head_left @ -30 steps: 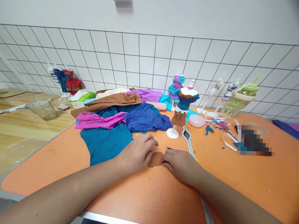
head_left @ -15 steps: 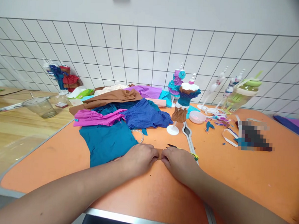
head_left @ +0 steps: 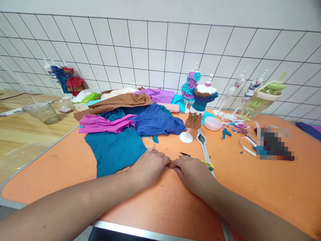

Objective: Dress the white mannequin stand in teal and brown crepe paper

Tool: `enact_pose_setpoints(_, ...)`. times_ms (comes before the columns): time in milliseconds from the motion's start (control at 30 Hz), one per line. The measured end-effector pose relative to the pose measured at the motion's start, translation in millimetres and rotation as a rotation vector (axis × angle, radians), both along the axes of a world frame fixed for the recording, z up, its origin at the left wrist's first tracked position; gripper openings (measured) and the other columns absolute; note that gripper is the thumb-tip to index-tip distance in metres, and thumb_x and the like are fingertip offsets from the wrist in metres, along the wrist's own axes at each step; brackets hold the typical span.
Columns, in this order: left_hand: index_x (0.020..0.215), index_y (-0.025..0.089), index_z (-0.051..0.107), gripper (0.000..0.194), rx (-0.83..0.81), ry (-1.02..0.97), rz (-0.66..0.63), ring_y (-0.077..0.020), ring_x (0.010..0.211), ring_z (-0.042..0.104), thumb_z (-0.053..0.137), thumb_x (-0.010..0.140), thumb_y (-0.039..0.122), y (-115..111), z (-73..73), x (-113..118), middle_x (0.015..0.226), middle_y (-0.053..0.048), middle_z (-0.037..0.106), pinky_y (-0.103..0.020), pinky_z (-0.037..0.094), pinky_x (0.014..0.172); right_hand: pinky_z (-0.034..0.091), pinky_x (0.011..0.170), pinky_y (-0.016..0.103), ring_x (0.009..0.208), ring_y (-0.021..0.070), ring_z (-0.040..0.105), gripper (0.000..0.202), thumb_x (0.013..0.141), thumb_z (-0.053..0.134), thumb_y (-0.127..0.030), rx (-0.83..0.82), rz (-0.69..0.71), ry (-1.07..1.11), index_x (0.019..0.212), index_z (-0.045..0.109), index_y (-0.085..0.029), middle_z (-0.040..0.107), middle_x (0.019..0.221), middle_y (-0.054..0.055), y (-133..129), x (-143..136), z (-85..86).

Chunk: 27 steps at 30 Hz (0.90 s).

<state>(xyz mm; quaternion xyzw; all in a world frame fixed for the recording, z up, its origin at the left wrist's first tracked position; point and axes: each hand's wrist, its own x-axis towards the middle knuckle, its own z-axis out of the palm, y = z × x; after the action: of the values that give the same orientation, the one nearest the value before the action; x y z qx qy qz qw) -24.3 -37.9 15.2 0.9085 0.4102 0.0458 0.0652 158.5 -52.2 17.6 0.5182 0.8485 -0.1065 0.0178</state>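
Between my two hands a small piece of brown crepe paper [head_left: 171, 165] shows, mostly hidden by the fingers. My left hand [head_left: 152, 166] has its fingertips closed on the paper's left side. From the right, my right hand [head_left: 194, 171] pinches the other side, its knuckles close to the left ones. Just beyond the right hand lies a pair of scissors [head_left: 186, 154] with a yellow-green handle. Left of my left hand, a teal crepe paper sheet [head_left: 114, 152] is spread on the orange table [head_left: 157, 208]. A small dress form [head_left: 199, 104] in brown, white and teal paper stands behind the hands.
Crumpled blue paper [head_left: 157, 120], pink paper [head_left: 105, 124] and brown paper [head_left: 119, 102] are heaped at the back. A pink bowl [head_left: 212, 123], paper scraps [head_left: 226, 133] and a green-lidded bottle [head_left: 265, 97] stand or lie at the right. A clear cup [head_left: 42, 113] is at the left.
The visible part of the brown paper between my fingers has become a little smaller. My hands stay in nearly the same place, and the view has tilted slightly.
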Motion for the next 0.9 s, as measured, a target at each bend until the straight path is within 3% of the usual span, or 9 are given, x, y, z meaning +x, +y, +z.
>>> enact_pose_setpoints(200, 0.093, 0.026, 0.073, 0.023, 0.038, 0.074, -0.022, -0.0209, 0.081, 0.064, 0.051, 0.092, 0.022, -0.3, 2.6, -0.8, 0.083, -0.004, 0.069, -0.032, 0.041, 0.07, 0.033, 0.06, 0.026, 0.083, 0.0192, 0.063, 0.026, 0.097, 0.042, -0.022, 0.084, 0.06, -0.036, 0.091, 0.067, -0.02, 0.067, 0.089, 0.006, 0.3, 2.1, -5.7)
enact_pose_setpoints(367, 0.098, 0.024, 0.073, 0.024, -0.002, 0.056, 0.001, -0.0207, 0.082, 0.065, 0.05, 0.092, 0.024, 0.3, 3.2, -1.1, 0.083, -0.005, 0.07, -0.032, 0.045, 0.073, 0.028, 0.055, 0.026, 0.078, 0.0188, 0.064, 0.02, 0.094, 0.047, -0.019, 0.055, -0.012, -0.034, 0.098, 0.065, -0.024, 0.069, 0.087, 0.003, 0.0, 2.2, -1.1)
enact_pose_setpoints(633, 0.097, 0.024, 0.074, 0.027, 0.006, 0.005, -0.03, -0.0206, 0.085, 0.064, 0.048, 0.093, 0.021, 1.5, 0.3, -0.5, 0.087, -0.005, 0.07, -0.031, 0.044, 0.073, 0.036, 0.064, 0.027, 0.085, 0.0183, 0.063, 0.026, 0.095, 0.045, -0.019, 0.057, 0.029, 0.021, 0.096, 0.07, -0.022, 0.066, 0.092, 0.005, -0.1, 0.7, 3.3)
enact_pose_setpoints(900, 0.102, 0.026, 0.072, 0.027, -0.026, -0.014, -0.012, -0.0222, 0.086, 0.066, 0.047, 0.093, 0.023, -0.1, 2.5, 0.0, 0.09, -0.005, 0.071, -0.033, 0.044, 0.073, 0.034, 0.062, 0.027, 0.082, 0.0179, 0.063, 0.024, 0.094, 0.046, -0.019, 0.064, 0.007, 0.026, 0.091, 0.069, -0.02, 0.066, 0.091, 0.004, 1.2, 1.1, 0.5)
